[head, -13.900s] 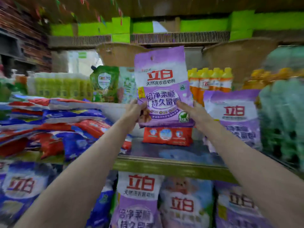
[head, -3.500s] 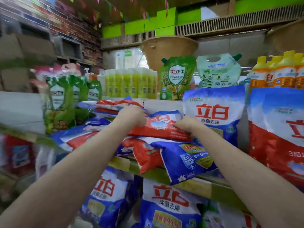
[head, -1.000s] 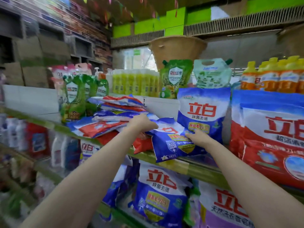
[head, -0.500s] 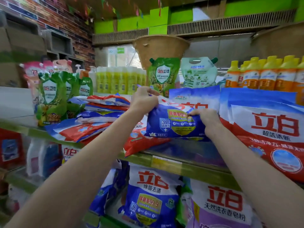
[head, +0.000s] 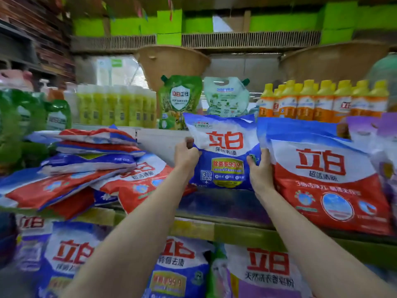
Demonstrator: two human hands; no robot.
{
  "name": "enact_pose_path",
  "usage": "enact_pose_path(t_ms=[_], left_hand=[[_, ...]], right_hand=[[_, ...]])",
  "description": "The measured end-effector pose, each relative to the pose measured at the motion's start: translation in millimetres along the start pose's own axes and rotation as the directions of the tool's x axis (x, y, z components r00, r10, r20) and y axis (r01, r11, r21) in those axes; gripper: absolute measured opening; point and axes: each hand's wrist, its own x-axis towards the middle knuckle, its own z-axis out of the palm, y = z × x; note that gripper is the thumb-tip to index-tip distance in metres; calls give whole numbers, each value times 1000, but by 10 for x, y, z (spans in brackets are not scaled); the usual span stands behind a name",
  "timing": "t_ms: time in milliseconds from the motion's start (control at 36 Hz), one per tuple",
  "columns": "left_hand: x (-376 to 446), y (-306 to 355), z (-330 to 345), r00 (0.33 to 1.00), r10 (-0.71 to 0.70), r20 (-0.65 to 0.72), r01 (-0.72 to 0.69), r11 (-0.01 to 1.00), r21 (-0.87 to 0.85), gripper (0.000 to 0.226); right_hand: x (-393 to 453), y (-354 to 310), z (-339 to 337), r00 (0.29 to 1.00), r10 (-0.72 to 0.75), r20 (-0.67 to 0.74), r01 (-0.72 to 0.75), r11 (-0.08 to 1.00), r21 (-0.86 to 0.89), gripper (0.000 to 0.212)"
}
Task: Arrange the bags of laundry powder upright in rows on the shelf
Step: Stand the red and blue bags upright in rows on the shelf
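Observation:
A blue and white bag of laundry powder (head: 224, 151) stands upright on the metal shelf (head: 214, 205), near its middle. My left hand (head: 186, 154) grips the bag's left edge and my right hand (head: 260, 168) grips its right edge. Right beside it stands a larger red, white and blue bag (head: 322, 175), upright, with purple bags (head: 384, 143) further right. A loose pile of red and blue bags (head: 86, 168) lies flat on the shelf's left part.
Behind the shelf stand yellow-green bottles (head: 116, 106), green refill pouches (head: 180, 100) and orange bottles (head: 322, 102). The lower shelf holds more upright blue and purple bags (head: 264, 269). A green price rail (head: 236, 232) runs along the shelf's front edge.
Both hands lifted the blue bag off the flat pile, turned it upright and moved it right, so it now stands next to the large red bag.

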Motion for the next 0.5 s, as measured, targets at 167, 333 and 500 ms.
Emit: enact_pose_path(t_ms=[167, 333, 500], left_hand=[[288, -188, 9, 1000, 28, 5, -28, 973, 228, 28], [321, -370, -96, 999, 7, 34, -28, 735, 677, 31], [222, -307, -206, 998, 10, 54, -53, 430, 901, 34]], right_hand=[[87, 34, 71, 989, 126, 74, -98, 949, -298, 37], [85, 184, 179, 910, 356, 211, -176, 794, -582, 63], [105, 125, 312, 940, 286, 187, -89, 733, -674, 76]])
